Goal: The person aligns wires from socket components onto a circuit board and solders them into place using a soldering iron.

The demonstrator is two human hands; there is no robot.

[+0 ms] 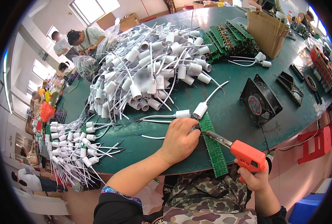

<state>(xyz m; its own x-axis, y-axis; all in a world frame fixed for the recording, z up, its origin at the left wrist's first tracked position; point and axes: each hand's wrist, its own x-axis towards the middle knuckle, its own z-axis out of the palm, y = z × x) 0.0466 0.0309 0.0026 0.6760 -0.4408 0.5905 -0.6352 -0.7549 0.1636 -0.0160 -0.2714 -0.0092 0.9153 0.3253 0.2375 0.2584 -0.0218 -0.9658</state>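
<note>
My right hand (pixel 256 178) grips a red-orange soldering gun (pixel 248 155), its metal tip pointing left at the edge of a long green circuit board strip (pixel 215 153). My left hand (pixel 181 139) is closed at the strip's left side, fingers pinched around a white cylindrical housing with wires, mostly hidden by the hand. Just above the fingers lie a white housing (pixel 183 114) and another white housing (pixel 200 110), which stands tilted over the strip's far end with its white cable running up and right. The strip overhangs the table's front edge.
A large heap of white wired housings (pixel 151 61) covers the table's middle; a smaller pile (pixel 71 143) lies left. Stacked green boards (pixel 229 39), a cardboard box (pixel 267 31), a black fan (pixel 261 100) and a black tray (pixel 289 89) stand right. Several people work around the room.
</note>
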